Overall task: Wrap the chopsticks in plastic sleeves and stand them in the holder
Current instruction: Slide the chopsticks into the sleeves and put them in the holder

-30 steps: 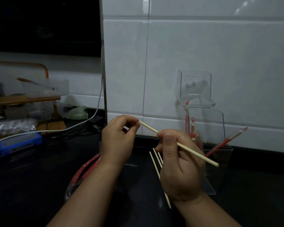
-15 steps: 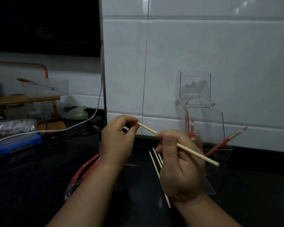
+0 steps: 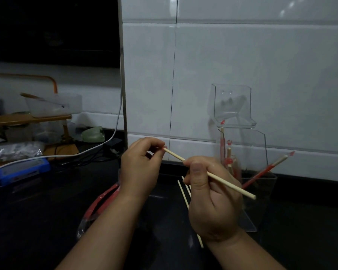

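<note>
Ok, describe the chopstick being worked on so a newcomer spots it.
In front of the white tiled wall, above the dark counter, the right hand grips a bare chopstick slanting down-right; the left hand pinches its upper tip. The other bare chopsticks lie on the counter.

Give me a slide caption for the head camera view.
Right hand holds a bare chopstick while left hand pinches its tip, clear holder with wrapped chopsticks behind.

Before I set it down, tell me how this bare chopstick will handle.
Likely stiff: the chopstick runs straight though the left hand pinches only its tip and the right hand grips it mid-length. Probably light, since a mere pinch of the fingers carries it. It is thin and looks round, so it may roll on the smooth counter if pushed.
</note>
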A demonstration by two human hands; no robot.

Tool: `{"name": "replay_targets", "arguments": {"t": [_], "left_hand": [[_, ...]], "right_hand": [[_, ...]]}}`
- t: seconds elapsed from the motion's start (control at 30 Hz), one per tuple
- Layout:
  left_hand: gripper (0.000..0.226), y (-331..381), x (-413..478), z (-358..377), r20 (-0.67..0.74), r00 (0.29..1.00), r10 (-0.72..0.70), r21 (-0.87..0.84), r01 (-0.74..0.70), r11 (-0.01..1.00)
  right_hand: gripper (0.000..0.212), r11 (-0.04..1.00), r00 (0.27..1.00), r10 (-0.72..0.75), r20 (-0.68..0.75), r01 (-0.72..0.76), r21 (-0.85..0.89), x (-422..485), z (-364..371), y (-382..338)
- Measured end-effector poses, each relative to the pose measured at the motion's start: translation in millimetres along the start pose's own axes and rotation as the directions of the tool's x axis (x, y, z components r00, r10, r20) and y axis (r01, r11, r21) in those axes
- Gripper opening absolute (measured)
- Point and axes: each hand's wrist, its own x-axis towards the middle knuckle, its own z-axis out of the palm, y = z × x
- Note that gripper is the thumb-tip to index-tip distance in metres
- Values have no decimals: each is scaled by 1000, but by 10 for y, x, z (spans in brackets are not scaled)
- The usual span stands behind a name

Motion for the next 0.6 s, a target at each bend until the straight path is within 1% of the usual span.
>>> {"name": "replay_targets", "arguments": {"t": [0.17, 0.3, 0.43, 0.6], "left_hand": [[34, -7, -6, 2, 0, 1000, 14, 5, -14, 1000], [31, -21, -8, 6, -5, 999, 47, 21, -47, 999], [14, -49, -7, 21, 2, 991, 134, 79, -134, 988], [14, -55, -6, 34, 18, 988, 154, 114, -155, 981]], "right_hand": [[42, 1000, 999, 21, 25, -21, -10, 11, 13, 15], [39, 999, 999, 44, 22, -44, 4, 5, 23, 19], [32, 998, 998, 66, -16, -66, 9, 12, 15, 9], [30, 994, 993, 112, -23, -112, -4, 12, 19, 9]]}}
